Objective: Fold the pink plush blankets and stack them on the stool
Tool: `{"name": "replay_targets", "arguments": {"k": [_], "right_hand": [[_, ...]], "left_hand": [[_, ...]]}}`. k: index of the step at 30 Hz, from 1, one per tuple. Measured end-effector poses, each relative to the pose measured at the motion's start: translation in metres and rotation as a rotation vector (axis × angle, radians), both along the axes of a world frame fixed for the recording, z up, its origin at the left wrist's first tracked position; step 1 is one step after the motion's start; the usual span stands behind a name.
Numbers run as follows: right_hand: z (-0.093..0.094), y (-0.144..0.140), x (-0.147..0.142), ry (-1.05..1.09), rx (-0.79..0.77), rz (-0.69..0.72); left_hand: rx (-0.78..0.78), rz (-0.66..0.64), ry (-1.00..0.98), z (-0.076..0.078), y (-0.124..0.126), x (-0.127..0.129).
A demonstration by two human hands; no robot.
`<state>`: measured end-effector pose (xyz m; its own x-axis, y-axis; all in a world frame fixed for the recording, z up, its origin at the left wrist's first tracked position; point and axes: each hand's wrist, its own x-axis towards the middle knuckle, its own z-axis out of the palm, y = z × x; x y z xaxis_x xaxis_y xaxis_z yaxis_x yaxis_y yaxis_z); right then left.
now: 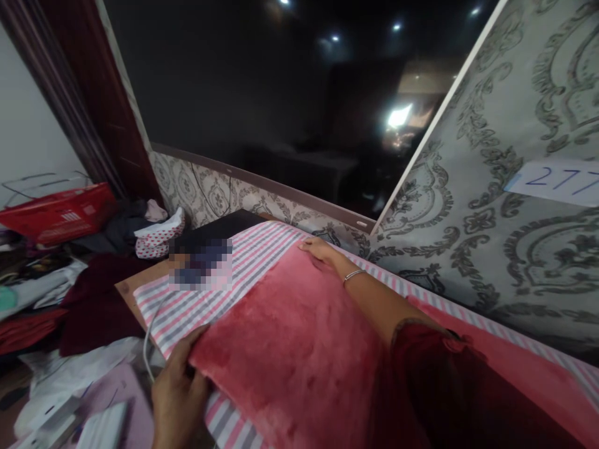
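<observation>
A red, short-piled plush cloth [290,324] lies spread over a pink, grey and white striped cover [253,249]. At the cloth's near left corner is my left hand [180,386], its thumb and fingers closed on the edge. My right hand [321,249] reaches across to the far left corner and pinches the edge there; a silver bangle circles that wrist. Farther left on the striped cover sits a dark blue item [201,259], blurred out by pixelation, so its kind is hidden. A pale cord [147,349] hangs over the cover's left edge.
A large black screen [281,112] hangs on the patterned wall [528,262] behind. Left of the board are a red bag [65,215], heaped clothes [93,305] and white boxes [100,427]. More red fabric [505,368] extends to the right.
</observation>
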<state>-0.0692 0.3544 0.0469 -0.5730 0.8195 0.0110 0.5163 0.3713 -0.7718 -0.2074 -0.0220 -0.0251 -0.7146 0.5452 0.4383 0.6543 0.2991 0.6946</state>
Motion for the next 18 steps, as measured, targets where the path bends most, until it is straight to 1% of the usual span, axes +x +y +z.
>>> {"name": "replay_targets", "arguments": {"k": [2, 4, 7, 10, 13, 16, 18], "right_hand": [[0.005, 0.006, 0.015, -0.033, -0.029, 0.018], [0.007, 0.010, 0.027, -0.065, -0.064, 0.033], [0.006, 0.009, 0.034, -0.086, -0.090, 0.049], [0.003, 0.005, 0.025, -0.085, -0.078, 0.042], [0.001, 0.003, 0.010, -0.065, -0.045, 0.022], [-0.001, 0.004, -0.004, -0.042, -0.009, 0.006], [-0.003, 0.005, -0.011, -0.022, 0.019, -0.011]], "left_hand": [[-0.020, 0.001, 0.014, -0.002, 0.001, -0.001], [0.009, -0.014, 0.047, -0.006, 0.002, -0.003], [0.051, -0.041, 0.038, -0.011, 0.004, -0.006], [0.020, -0.016, -0.005, -0.011, 0.005, -0.005], [-0.009, 0.007, -0.042, -0.004, 0.006, -0.002], [-0.020, -0.013, -0.097, 0.001, 0.005, -0.003], [-0.011, -0.012, -0.136, 0.001, 0.005, -0.004]]}}
